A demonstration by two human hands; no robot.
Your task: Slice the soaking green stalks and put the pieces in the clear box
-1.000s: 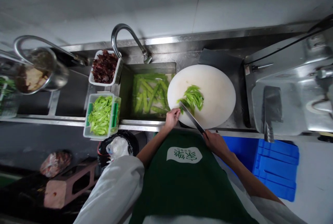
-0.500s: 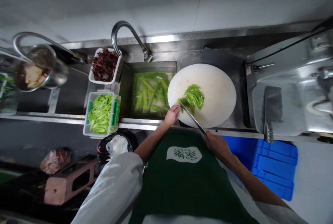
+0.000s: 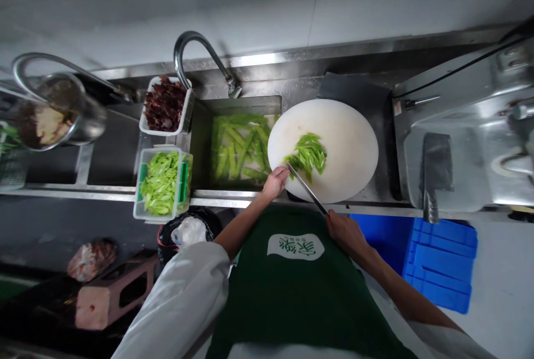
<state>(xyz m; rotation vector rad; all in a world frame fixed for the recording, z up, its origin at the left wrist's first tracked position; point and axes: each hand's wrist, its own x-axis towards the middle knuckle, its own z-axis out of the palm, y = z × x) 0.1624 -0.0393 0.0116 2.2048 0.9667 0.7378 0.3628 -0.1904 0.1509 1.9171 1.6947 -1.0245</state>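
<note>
A round white cutting board [image 3: 350,150] lies on the metal counter, with a small pile of sliced green vegetable [image 3: 311,153] on its left half. My right hand [image 3: 344,231] is wrapped round the handle of a knife [image 3: 306,187], whose tip reaches the pile's lower left edge. At the board's left edge my left hand [image 3: 276,182] is closed beside the knife tip; what its fingers press on is too small to make out. Left of the board, long green pieces [image 3: 242,150] lie in water in a sink.
A clear tub of green slices [image 3: 159,183] and a white basket of dark red food [image 3: 164,106] stand left of the sink. Over the sink arches a faucet [image 3: 202,39]. A cleaver [image 3: 436,170] lies at the right. Below are a blue crate [image 3: 442,267] and a black-bagged bin [image 3: 208,220].
The whole view has shifted slightly. Both hands, the knife and the pile of slices keep nearly the same places relative to the board.
</note>
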